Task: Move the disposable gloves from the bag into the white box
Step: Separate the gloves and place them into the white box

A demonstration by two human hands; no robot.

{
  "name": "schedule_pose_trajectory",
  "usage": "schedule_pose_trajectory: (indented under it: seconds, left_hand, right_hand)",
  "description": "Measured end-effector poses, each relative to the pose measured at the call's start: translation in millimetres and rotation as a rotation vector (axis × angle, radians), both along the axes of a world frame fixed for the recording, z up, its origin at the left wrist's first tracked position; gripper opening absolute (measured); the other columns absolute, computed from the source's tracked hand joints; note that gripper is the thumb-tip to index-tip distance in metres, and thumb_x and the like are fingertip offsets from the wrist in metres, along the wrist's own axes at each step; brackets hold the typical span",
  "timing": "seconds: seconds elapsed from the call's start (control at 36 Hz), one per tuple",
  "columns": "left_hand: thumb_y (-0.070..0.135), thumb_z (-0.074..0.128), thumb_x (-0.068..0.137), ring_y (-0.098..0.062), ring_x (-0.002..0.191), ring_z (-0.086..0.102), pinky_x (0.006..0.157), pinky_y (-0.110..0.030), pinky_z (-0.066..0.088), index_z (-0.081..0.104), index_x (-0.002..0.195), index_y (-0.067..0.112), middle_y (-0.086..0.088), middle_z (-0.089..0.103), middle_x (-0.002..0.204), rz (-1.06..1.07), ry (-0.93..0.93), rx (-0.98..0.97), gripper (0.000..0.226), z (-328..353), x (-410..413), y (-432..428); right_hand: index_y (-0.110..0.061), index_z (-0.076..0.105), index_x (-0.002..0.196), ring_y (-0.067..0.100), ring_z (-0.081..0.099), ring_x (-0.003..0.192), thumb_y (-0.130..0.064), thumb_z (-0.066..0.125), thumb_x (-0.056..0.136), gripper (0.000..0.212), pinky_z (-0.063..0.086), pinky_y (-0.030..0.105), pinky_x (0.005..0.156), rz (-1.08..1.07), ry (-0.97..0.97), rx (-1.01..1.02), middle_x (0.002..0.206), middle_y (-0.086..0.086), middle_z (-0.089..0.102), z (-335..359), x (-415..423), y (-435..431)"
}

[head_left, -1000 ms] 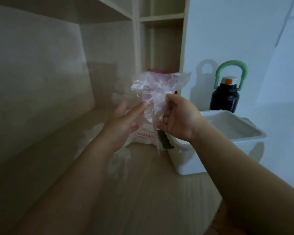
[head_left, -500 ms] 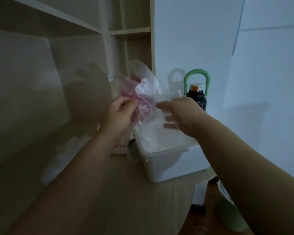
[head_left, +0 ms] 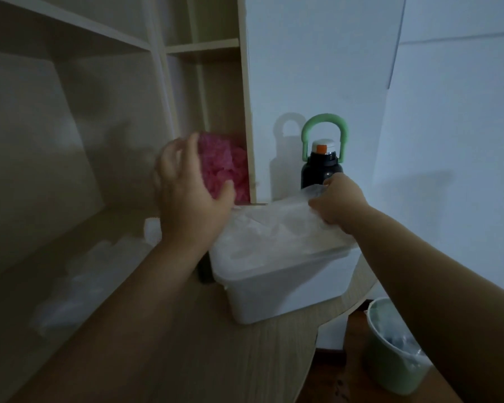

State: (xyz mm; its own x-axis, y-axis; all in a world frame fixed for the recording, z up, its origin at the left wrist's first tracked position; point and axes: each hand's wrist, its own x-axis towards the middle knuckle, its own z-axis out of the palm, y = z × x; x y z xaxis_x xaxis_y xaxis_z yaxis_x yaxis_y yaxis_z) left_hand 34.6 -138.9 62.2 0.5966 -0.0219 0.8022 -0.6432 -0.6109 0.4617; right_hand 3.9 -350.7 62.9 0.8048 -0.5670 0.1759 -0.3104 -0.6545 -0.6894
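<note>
The white box (head_left: pixel 274 289) stands on the wooden desk, with thin clear disposable gloves (head_left: pixel 262 237) lying crumpled in its top. My right hand (head_left: pixel 338 203) is over the box's far right corner, fingers curled round the edge of a clear glove (head_left: pixel 312 193). My left hand (head_left: pixel 191 193) hovers left of the box with fingers spread, holding nothing. It covers most of the bag; only a white bit of the bag (head_left: pixel 153 231) shows beside my wrist. A pink crumpled bundle (head_left: pixel 224 164) sits behind my left hand in the shelf.
A black bottle (head_left: pixel 322 173) with a green handle stands against the wall behind the box. Clear plastic sheets (head_left: pixel 82 283) lie on the desk at left. Shelf dividers (head_left: pixel 249 112) rise behind. A green bin (head_left: pixel 390 344) stands on the floor at lower right.
My left hand has let go of the clear plastic and opened. My right hand has carried a clear glove right and down onto the box's far corner. The view has shifted right.
</note>
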Motion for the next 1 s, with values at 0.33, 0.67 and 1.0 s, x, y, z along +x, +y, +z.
schedule_pose_trajectory:
  seconds: [0.33,0.67,1.0]
  left_hand:
    - [0.029,0.07,0.084,-0.011,0.113,0.053,0.098,-0.031,0.041,0.07,0.109,0.026,0.007,0.059,0.12,-0.453,0.321,0.725,0.025,-23,29,-27]
    - [0.007,0.059,0.084,-0.029,0.097,0.054,0.08,-0.039,0.047,0.063,0.109,0.01,-0.009,0.057,0.105,-0.036,0.111,0.747,0.026,-37,58,-44]
    - [0.046,0.067,0.082,-0.015,0.128,0.044,0.105,-0.037,0.039,0.048,0.138,0.03,0.007,0.048,0.141,-0.294,0.521,1.094,0.061,-26,34,-30]
  right_hand:
    - [-0.004,0.041,0.124,0.025,0.055,0.092,-0.02,0.068,0.085,0.05,0.047,0.031,0.075,0.131,0.335,-0.218,0.111,0.013,0.057,-12,4,-12]
    - [-0.009,0.038,0.106,0.023,0.049,0.078,-0.006,0.058,0.087,0.028,0.04,0.035,0.068,0.126,0.284,-0.403,0.094,0.009,0.051,-13,7,-5]
    - [-0.027,0.04,0.143,0.021,0.047,0.123,-0.044,0.069,0.081,0.07,0.036,0.035,0.105,0.558,0.538,-0.478,0.141,0.0,0.046,-17,14,8]
